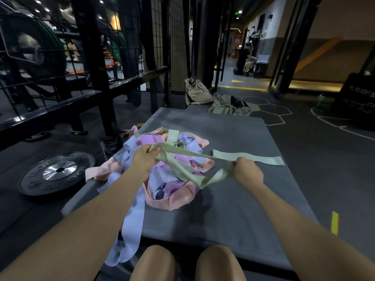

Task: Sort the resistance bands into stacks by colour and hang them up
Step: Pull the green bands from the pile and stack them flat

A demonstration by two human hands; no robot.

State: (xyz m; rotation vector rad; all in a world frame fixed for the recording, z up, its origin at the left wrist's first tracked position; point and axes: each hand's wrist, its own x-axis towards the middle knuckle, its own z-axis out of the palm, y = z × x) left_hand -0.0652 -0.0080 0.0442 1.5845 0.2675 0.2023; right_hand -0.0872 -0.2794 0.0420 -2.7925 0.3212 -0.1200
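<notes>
A: What's furthest left?

B: A black round weight plate [56,172] on the floor, then the tangled heap of pink, lilac and blue fabric bands [162,175] on the grey padded mat [233,209].

A: And the hands?

B: The left hand [144,159] and right hand [248,173] each clutch an end of a sage-green fabric band [182,167], probably pulling it free.

A: Next?

B: Laying it on the flat green band [248,157] further right.

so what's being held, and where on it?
A green band, stretched between both hands: left hand grips one end, right hand grips the other.
</notes>
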